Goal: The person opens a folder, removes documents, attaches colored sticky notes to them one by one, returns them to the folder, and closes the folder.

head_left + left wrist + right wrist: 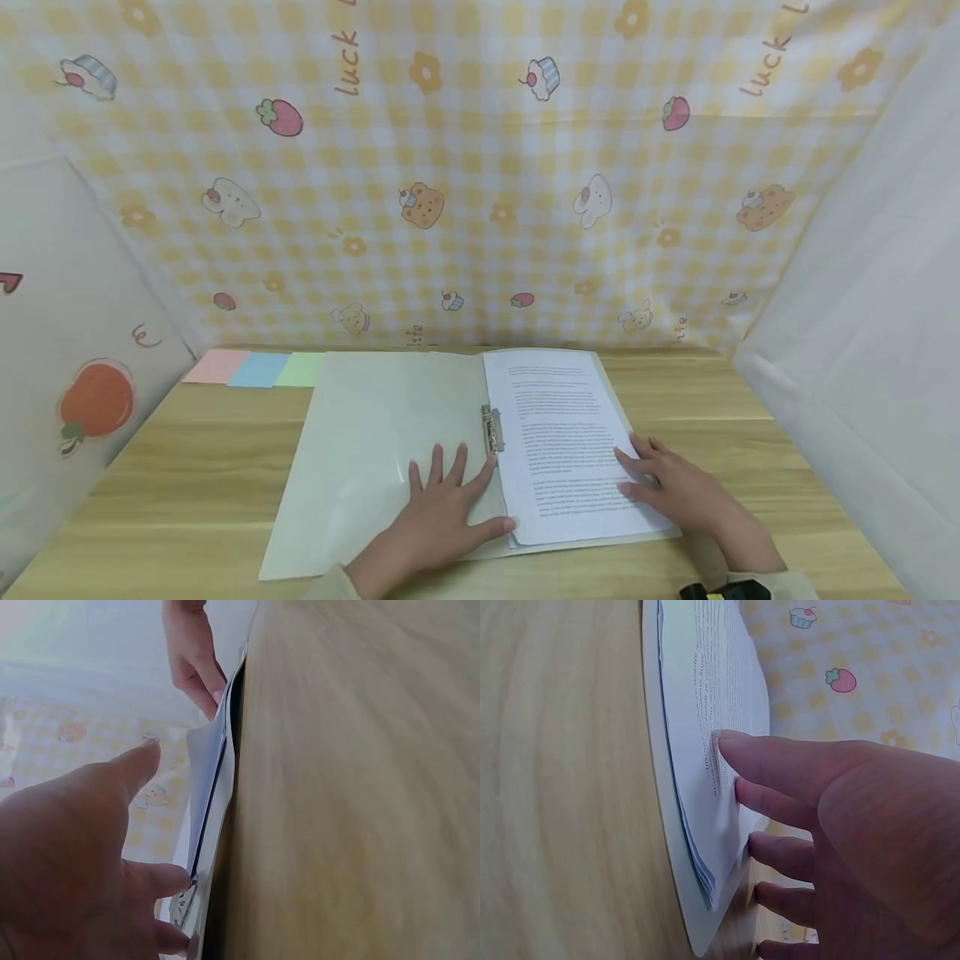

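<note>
A pale folder (pixel 375 433) lies spread open on the wooden table, its metal clip (pixel 492 432) near the fold. On its right side rests a stack of printed sheets (pixel 562 417), with several sheet edges showing in the right wrist view. My left hand (pixel 438 518) has its fingers spread over the folder's left cover, the index fingertip right at the clip's lower end and the thumb at the sheets' lower left edge. At the sheets' right edge my right hand (pixel 684 490) rests, thumb and index finger on the printed page (pixel 712 697), the other fingers beyond the edge.
Pink (pixel 215 367), blue (pixel 257 370) and green (pixel 298 370) paper pieces lie in a row by the folder's top left corner. A yellow checked curtain (pixel 480 167) rises behind the wooden table (pixel 750 467), and pale sheets hang at both sides.
</note>
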